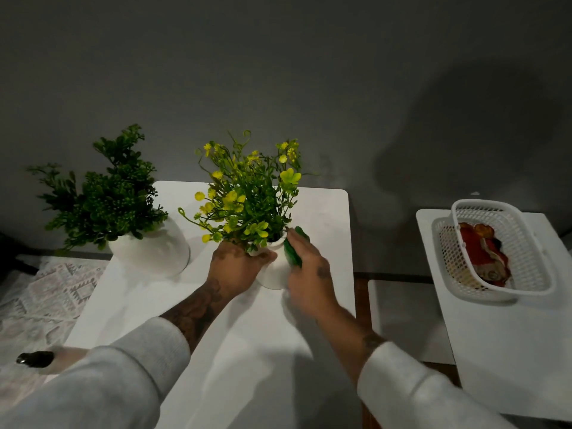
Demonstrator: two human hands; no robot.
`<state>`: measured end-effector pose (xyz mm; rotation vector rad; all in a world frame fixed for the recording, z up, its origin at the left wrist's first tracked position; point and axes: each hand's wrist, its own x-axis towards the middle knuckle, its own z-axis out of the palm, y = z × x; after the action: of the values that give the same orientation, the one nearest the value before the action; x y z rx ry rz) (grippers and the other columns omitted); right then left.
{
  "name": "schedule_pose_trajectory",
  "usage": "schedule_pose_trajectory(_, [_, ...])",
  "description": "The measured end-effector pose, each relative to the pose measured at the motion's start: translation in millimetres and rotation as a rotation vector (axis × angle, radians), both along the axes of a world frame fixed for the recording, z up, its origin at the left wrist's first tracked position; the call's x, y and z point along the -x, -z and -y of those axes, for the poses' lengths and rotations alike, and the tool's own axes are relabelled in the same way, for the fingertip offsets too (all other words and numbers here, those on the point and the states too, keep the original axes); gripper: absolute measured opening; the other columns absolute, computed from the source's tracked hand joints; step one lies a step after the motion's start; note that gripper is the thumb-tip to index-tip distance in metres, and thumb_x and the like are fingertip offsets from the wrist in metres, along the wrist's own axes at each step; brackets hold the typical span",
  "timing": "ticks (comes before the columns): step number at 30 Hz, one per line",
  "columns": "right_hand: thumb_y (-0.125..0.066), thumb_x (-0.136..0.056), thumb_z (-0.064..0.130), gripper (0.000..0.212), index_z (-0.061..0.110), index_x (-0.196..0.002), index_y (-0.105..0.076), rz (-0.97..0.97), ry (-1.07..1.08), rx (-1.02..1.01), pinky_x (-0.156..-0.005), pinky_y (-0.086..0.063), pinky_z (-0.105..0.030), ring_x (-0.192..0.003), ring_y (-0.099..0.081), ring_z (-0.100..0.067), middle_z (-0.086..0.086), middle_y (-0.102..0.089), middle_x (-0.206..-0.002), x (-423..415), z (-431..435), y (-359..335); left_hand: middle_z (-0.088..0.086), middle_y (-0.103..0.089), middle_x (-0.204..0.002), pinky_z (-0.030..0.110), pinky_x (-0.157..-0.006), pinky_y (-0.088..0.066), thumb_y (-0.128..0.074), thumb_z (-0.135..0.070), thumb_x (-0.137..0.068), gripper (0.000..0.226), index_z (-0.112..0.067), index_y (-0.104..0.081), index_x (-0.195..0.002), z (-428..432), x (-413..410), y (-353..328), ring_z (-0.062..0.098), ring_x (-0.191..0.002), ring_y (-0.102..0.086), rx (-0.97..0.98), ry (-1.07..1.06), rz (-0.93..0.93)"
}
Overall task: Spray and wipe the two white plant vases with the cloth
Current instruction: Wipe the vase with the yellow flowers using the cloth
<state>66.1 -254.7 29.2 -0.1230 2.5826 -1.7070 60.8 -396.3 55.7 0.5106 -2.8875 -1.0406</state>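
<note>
Caught mid-wipe on the flowered vase (274, 274) at centre frame, upright on the white table (247, 351). Gripped it at the neck with the left hand (238, 264), fingers curled just under the rim among the stems. Pressed the green cloth (294, 252) against its right flank with the right hand (309, 274), fingers close together and fairly straight over the fabric; could not tell through the blur whether the thumb pinched the cloth as well. Judged this as the wiping step on the first of the pair, with no wetness to be made out on the glaze. Next called for carrying the cloth round the belly while steadying the neck against tipping, then moving to the second vase (154, 252) at left of centre, under dark foliage and well apart from both hands. Counted two white vases, one green cloth and one white basket (495, 252) at right of frame holding something red and orange. Also counted one dark object (35, 357) at the lower left edge, too hidden to name.
</note>
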Motion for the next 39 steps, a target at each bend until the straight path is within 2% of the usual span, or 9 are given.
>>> schedule_pose_trajectory(7, [-0.042,-0.078,-0.023,0.07,0.009,-0.14,-0.048,-0.11,0.034,-0.026,-0.114,-0.021,-0.016,-0.14,-0.033,-0.013,0.003,-0.042,-0.147,-20,4,8,0.009,-0.07,-0.11,0.033,-0.091,-0.046,-0.076,-0.037,-0.077,0.034,-0.01,-0.075,-0.098,2,-4,5,0.024,-0.111,-0.06,0.067,0.123,-0.024])
schedule_pose_trajectory(13, [-0.038,-0.076,-0.019,0.071,0.016,-0.136,-0.055,0.123,-0.117,0.0,-0.113,-0.031,-0.022,-0.133,-0.044,-0.017,-0.004,-0.051,-0.144,39,-15,-8,-0.005,-0.066,-0.121,0.021,-0.095,-0.041,-0.09,-0.032,-0.058,0.058,-0.021,-0.07,-0.112,9,8,3,0.013,-0.114,-0.058,-0.29,-0.018,-0.02])
schedule_pose_trajectory(17, [-0.037,-0.077,-0.021,0.073,0.016,-0.137,-0.055,0.129,-0.082,0.043,-0.112,-0.027,-0.013,-0.137,-0.039,-0.015,-0.001,-0.047,-0.147,33,-15,-1,-0.009,-0.061,-0.129,0.019,-0.101,-0.036,-0.086,-0.043,-0.061,0.064,-0.028,-0.066,-0.119,13,11,9,0.01,-0.123,-0.052,-0.211,0.024,0.053])
schedule_pose_trajectory(22, [-0.04,-0.075,-0.025,0.071,0.004,-0.139,-0.049,-0.307,-0.003,-0.024,-0.119,-0.024,-0.031,-0.143,-0.033,-0.022,-0.007,-0.043,-0.149,-32,2,33,-0.002,-0.06,-0.131,0.034,-0.109,-0.038,-0.084,-0.051,-0.06,0.073,-0.023,-0.063,-0.123,17,12,4,0.017,-0.125,-0.051,-0.236,0.144,0.067])
schedule_pose_trajectory(24, [-0.037,-0.075,-0.027,0.072,0.004,-0.14,-0.048,-0.336,0.046,0.005,-0.118,-0.025,-0.036,-0.144,-0.03,-0.024,-0.008,-0.043,-0.15,-47,10,44,0.004,-0.064,-0.125,0.021,-0.105,-0.037,-0.08,-0.048,-0.065,0.065,-0.016,-0.065,-0.12,21,10,5,0.022,-0.119,-0.056,-0.208,0.147,0.083])
schedule_pose_trajectory(26, [-0.035,-0.075,-0.024,0.074,0.007,-0.141,-0.046,-0.279,0.107,0.088,-0.118,-0.026,-0.033,-0.145,-0.029,-0.02,-0.004,-0.042,-0.151,-50,16,48,0.006,-0.064,-0.123,0.013,-0.099,-0.036,-0.078,-0.049,-0.067,0.064,-0.015,-0.065,-0.119,22,11,5,0.024,-0.118,-0.057,-0.166,0.134,0.107])
schedule_pose_trajectory(30, [-0.033,-0.078,-0.016,0.073,0.014,-0.144,-0.042,0.023,0.265,0.301,-0.113,-0.035,-0.032,-0.141,-0.036,-0.017,-0.002,-0.041,-0.151,-36,14,47,-0.006,-0.058,-0.133,0.035,-0.108,-0.037,-0.081,-0.048,-0.066,0.068,-0.027,-0.06,-0.127,20,19,3,0.016,-0.126,-0.049,-0.174,0.179,0.106])
schedule_pose_trajectory(34, [-0.039,-0.091,-0.005,0.063,0.028,-0.144,-0.045,0.488,0.257,0.355,-0.088,-0.056,-0.033,-0.118,-0.057,-0.029,-0.003,-0.054,-0.14,-13,-4,50,-0.007,-0.057,-0.134,0.034,-0.111,-0.035,-0.085,-0.039,-0.064,0.069,-0.027,-0.06,-0.127,18,16,5,0.013,-0.126,-0.049,-0.228,0.158,0.054])
schedule_pose_trajectory(39, [-0.031,-0.082,-0.006,0.068,0.032,-0.132,-0.056,0.564,0.207,0.27,-0.079,-0.059,-0.041,-0.103,-0.062,-0.031,-0.003,-0.061,-0.126,9,-12,38,-0.006,-0.056,-0.135,0.036,-0.111,-0.035,-0.087,-0.041,-0.061,0.072,-0.027,-0.06,-0.126,16,17,5,0.015,-0.127,-0.048,-0.224,0.108,0.028])
